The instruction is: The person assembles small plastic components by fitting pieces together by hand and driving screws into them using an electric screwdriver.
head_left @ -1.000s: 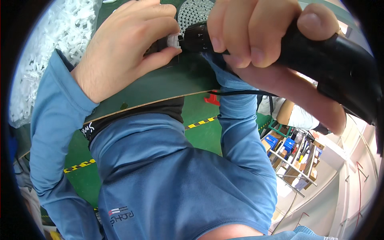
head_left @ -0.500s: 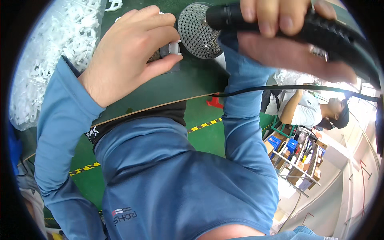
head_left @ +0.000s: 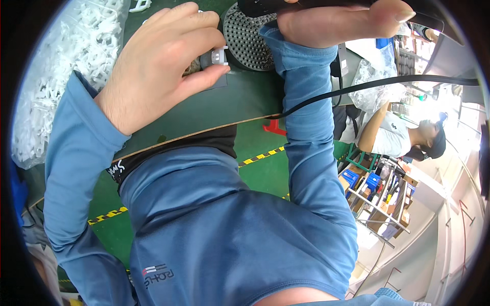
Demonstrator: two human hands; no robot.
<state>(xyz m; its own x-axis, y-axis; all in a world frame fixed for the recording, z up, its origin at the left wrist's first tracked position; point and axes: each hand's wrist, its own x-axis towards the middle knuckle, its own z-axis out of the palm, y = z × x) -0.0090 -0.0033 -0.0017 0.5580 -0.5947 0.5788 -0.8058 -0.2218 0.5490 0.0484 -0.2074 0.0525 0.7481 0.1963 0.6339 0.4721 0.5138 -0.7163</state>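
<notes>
My left hand (head_left: 161,66) is closed around a small grey-and-white plastic part (head_left: 214,58) above the table. The part's white end sticks out between thumb and forefinger, and the rest is hidden in my palm. At the top edge my right hand (head_left: 337,25) grips a black corded electric screwdriver (head_left: 273,6), partly cut off by the frame. Between the two hands lies a round dark perforated dish (head_left: 249,38), with the screwdriver's front end over its far side.
A clear bag of white plastic parts (head_left: 76,76) lies at the left of the green table (head_left: 240,99). A black cable (head_left: 377,86) crosses over my right forearm. Another person (head_left: 395,135) is at the right, near shelves (head_left: 380,196) with blue bins.
My right hand and the screwdriver have moved up toward the top edge, and the hand has turned. The cable has risen at the right. My left hand has barely shifted.
</notes>
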